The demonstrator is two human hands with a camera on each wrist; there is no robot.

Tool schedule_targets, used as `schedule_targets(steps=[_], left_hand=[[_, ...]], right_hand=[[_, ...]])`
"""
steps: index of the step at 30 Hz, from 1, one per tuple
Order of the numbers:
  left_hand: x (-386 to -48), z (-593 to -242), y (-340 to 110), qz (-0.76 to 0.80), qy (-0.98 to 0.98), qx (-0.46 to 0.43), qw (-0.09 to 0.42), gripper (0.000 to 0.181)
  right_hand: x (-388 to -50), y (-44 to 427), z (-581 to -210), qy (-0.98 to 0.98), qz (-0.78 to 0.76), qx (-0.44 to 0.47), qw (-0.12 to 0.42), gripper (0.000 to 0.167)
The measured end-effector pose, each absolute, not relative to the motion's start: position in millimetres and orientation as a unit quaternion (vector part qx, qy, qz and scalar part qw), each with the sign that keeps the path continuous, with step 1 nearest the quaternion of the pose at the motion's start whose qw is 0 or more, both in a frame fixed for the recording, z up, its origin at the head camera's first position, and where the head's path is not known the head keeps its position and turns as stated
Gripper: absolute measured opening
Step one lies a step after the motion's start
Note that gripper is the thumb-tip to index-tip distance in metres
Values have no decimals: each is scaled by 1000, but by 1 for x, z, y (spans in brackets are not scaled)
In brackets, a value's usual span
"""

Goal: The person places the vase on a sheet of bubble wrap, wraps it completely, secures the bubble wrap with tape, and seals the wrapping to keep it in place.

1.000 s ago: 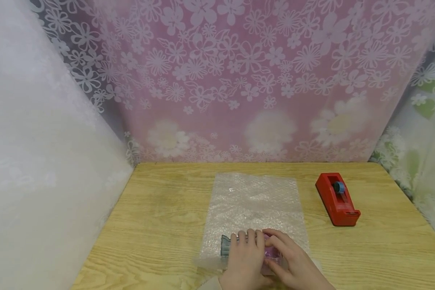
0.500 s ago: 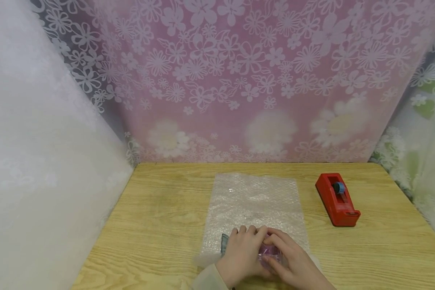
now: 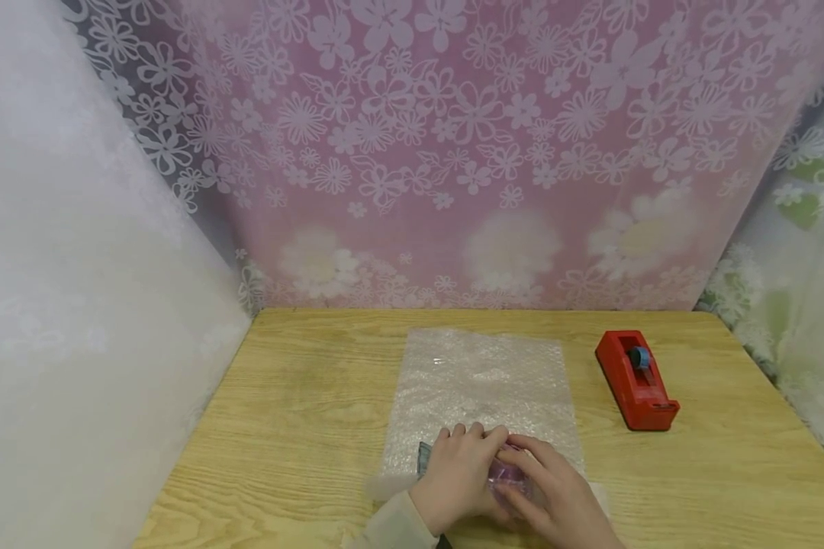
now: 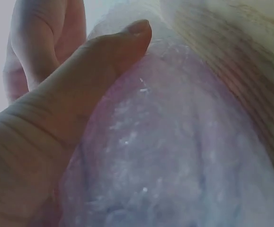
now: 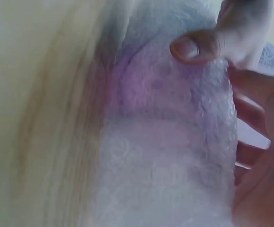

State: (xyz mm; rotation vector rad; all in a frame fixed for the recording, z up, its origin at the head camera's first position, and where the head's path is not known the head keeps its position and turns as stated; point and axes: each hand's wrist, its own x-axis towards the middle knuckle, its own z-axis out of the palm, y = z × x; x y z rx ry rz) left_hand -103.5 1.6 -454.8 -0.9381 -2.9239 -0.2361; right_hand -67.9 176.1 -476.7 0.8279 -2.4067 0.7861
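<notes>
Two-handed hold by left hand [image 3: 458, 473] and right hand [image 3: 559, 494], fingers curled round elongated purple-and-grey object [image 3: 510, 486], lying crosswise at near end of clear bubble-wrap sheet [image 3: 484, 374], with purple part towards right hand.

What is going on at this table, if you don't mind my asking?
A person is holding a purple item with bubble wrap over it, using both hands. The left hand lies across it, near a greyish end, and the right hand grips the purple part. The rest of the sheet lies spread on the wooden table beyond the hands, so the wrapping looks only partly done. A red tape dispenser stands off to the right, with neither hand on it.
</notes>
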Motion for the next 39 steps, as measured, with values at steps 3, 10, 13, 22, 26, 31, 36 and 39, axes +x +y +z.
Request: schedule_targets(steps=[3, 10, 13, 22, 26, 31, 36, 39], left_hand=[[-105, -454, 3, -81, -949, -303, 22, 78], [-107, -452, 5, -74, -953, -295, 4, 75], [-110, -452, 6, -80, -955, -286, -11, 75], [-118, -450, 6, -85, -954, -282, -48, 79], [-122, -450, 4, -89, -953, -283, -57, 77], [-125, -451, 3, -94, -955, -272, -67, 79], [-126, -448, 4, -111, -953, -269, -80, 84], [-126, -446, 5, -126, -951, -267, -89, 90]], right_hand=[[-70, 176, -479, -834, 322, 343, 289, 33], [-69, 175, -481, -752, 321, 434, 379, 29], [-64, 175, -483, -761, 306, 438, 368, 33], [-54, 185, -486, -833, 246, 405, 287, 40], [-52, 188, -487, -880, 173, 378, 229, 62], [-52, 186, -491, -909, 102, 354, 195, 92], [-51, 182, -494, -925, 100, 320, 178, 94], [-51, 180, -495, -931, 101, 307, 169, 98]])
